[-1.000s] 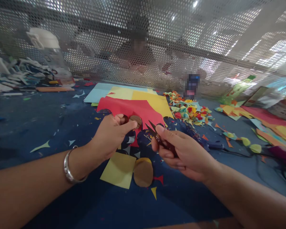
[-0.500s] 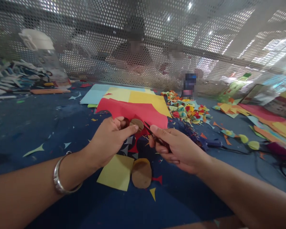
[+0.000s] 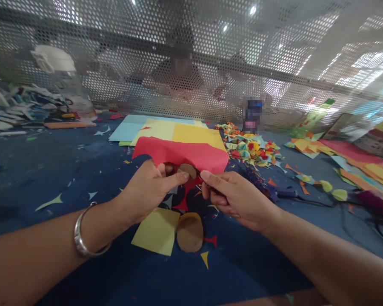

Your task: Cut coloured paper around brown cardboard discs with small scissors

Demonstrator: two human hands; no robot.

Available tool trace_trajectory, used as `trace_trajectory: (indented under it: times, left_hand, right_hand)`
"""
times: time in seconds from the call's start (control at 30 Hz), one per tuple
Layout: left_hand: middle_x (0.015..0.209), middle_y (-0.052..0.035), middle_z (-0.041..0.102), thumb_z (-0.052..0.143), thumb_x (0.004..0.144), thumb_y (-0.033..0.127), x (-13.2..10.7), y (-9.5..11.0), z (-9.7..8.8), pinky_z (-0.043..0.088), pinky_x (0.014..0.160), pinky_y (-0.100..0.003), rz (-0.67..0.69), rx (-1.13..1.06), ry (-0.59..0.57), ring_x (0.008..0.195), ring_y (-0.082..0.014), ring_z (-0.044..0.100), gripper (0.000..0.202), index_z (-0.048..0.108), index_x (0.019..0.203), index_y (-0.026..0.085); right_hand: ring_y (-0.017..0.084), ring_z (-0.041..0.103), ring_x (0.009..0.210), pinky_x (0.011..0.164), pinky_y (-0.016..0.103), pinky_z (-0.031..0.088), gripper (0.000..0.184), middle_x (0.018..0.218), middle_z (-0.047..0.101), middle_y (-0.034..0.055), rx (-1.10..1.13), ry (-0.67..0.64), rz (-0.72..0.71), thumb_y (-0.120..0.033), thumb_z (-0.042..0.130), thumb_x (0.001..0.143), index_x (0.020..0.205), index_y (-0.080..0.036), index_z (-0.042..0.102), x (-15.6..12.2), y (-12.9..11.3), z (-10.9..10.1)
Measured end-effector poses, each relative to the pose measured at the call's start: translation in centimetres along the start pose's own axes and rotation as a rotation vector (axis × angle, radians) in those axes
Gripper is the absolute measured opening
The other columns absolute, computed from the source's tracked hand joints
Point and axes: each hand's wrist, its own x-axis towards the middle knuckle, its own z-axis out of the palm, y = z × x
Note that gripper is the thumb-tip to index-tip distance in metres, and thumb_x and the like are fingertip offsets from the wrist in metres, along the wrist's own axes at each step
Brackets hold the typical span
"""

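Note:
My left hand point(image 3: 153, 182) pinches a sheet of red paper point(image 3: 178, 152) with a small round brown cardboard disc point(image 3: 187, 171) pressed on it under the thumb. My right hand point(image 3: 230, 193) is closed around dark scissors point(image 3: 214, 189), their blades at the disc's right edge and mostly hidden by fingers and paper. The red sheet has curved bites cut from its left edge. Below the hands lie a pale yellow paper square point(image 3: 157, 231) and a larger brown cardboard disc point(image 3: 190, 233) with an orange edge showing behind it.
Blue and yellow sheets point(image 3: 198, 132) lie beyond the hands, beside a heap of small coloured paper pieces point(image 3: 255, 148). A clear bottle point(image 3: 73, 91) stands at the left near paper strips. A purple glue gun point(image 3: 282, 192) with a cable lies right. A perforated metal screen point(image 3: 121, 55) closes the back.
The red paper and disc have shifted slightly right and down with my left hand. The scissor blades, apart before, now show less and look closer together at the disc's edge.

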Motion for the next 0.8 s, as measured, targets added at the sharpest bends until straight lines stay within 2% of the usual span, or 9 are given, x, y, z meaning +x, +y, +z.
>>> trace_trajectory:
  times: [0.13, 0.3, 0.43, 0.5, 0.67, 0.8]
  left_hand:
    - [0.09, -0.0062, 0.079, 0.08, 0.075, 0.04, 0.0, -0.1, -0.1, 0.052, 0.071, -0.027, 0.015, 0.075, 0.042, 0.082, -0.019, 0.068, 0.024, 0.079, 0.085, 0.018]
    - [0.086, -0.0039, 0.079, 0.075, 0.08, 0.038, -0.5, 0.2, 0.0, 0.053, 0.073, -0.028, 0.127, 0.169, 0.032, 0.082, -0.0191, 0.069, 0.021, 0.078, 0.086, 0.019]
    - [0.075, -0.0035, 0.076, 0.073, 0.081, 0.035, -0.8, 0.8, 0.2, 0.05, 0.06, -0.026, 0.187, 0.235, 0.049, 0.07, -0.0175, 0.066, 0.017, 0.076, 0.079, 0.018]
    - [0.076, -0.004, 0.076, 0.073, 0.08, 0.034, -0.9, 0.9, 0.3, 0.049, 0.059, -0.026, 0.183, 0.22, 0.04, 0.069, -0.0176, 0.066, 0.017, 0.076, 0.078, 0.018]
    - [0.083, -0.0049, 0.078, 0.074, 0.08, 0.034, -0.8, 0.4, 0.4, 0.052, 0.066, -0.025, 0.138, 0.106, 0.001, 0.078, -0.0176, 0.069, 0.017, 0.076, 0.083, 0.017]
    - [0.077, -0.0032, 0.075, 0.074, 0.081, 0.032, -0.9, 0.4, 0.4, 0.05, 0.058, -0.023, 0.118, 0.098, -0.002, 0.067, -0.0144, 0.065, 0.014, 0.074, 0.08, 0.018]
  right_hand:
    - [0.002, 0.021, 0.035, 0.034, 0.015, 0.014, 0.048, 0.044, 0.032, -0.01, -0.012, 0.02, -0.004, -0.052, 0.054, 0.097, 0.066, -0.016, 0.057, 0.0, 0.0, 0.0]
    - [0.002, 0.021, 0.037, 0.036, 0.016, 0.013, 0.049, 0.045, 0.032, -0.0099, -0.015, 0.016, -0.042, -0.055, 0.057, 0.094, 0.065, -0.016, 0.057, -0.1, 0.2, 0.0]
    - [0.003, 0.022, 0.038, 0.036, 0.017, 0.014, 0.049, 0.046, 0.032, -0.0097, -0.024, 0.017, -0.072, -0.056, 0.057, 0.094, 0.065, -0.016, 0.058, 0.0, 0.3, 0.0]
    - [0.003, 0.022, 0.038, 0.037, 0.017, 0.014, 0.049, 0.045, 0.032, -0.0096, -0.033, 0.019, -0.085, -0.056, 0.057, 0.094, 0.065, -0.016, 0.058, 0.0, 0.3, 0.0]
    - [0.003, 0.021, 0.039, 0.037, 0.017, 0.014, 0.05, 0.045, 0.031, -0.0097, -0.051, 0.016, -0.1, -0.056, 0.058, 0.093, 0.064, -0.016, 0.057, 0.1, 0.4, -0.1]
    - [0.003, 0.02, 0.04, 0.038, 0.018, 0.014, 0.05, 0.045, 0.03, -0.0096, -0.077, 0.022, -0.121, -0.056, 0.057, 0.093, 0.063, -0.016, 0.057, 0.2, 0.4, -0.1]
